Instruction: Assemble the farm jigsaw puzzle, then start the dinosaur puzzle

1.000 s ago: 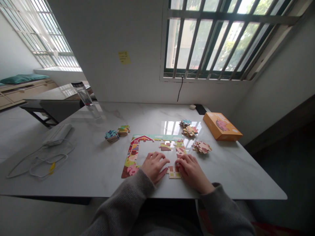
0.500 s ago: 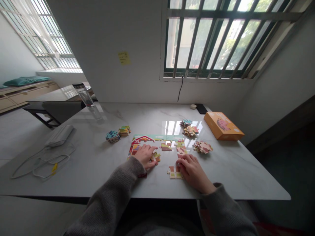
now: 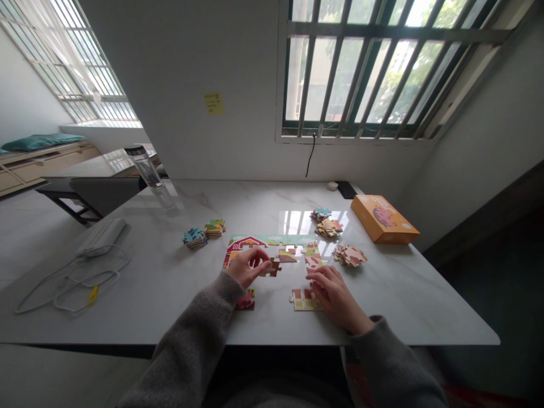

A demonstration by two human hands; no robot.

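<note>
A partly joined farm-scene jigsaw puzzle [image 3: 276, 239] lies on the table in front of me, with a red barn at its upper left. My left hand [image 3: 250, 266] is over its left side, thumb and forefinger closed together at a brown puzzle piece [image 3: 272, 268]. Below that wrist lies a dark red piece [image 3: 246, 300]. On the right, my right hand [image 3: 334, 292] rests with loosely bent, parted fingers beside the puzzle's right edge. Its thumb side partly covers a joined strip of brown and pale green pieces [image 3: 302, 300].
Piles of pieces lie left [image 3: 195, 238] and right [image 3: 349, 255] of the puzzle. An orange box [image 3: 385, 218] stands at the right, near a black phone [image 3: 346, 190]. At the left are a clear bottle [image 3: 147, 170], a white pouch [image 3: 102, 237] and a white cable [image 3: 59, 294].
My left hand has risen slightly and curled from a spread, flat pose into a pinch, uncovering the brown piece and more of the red one. My right hand has hardly moved.
</note>
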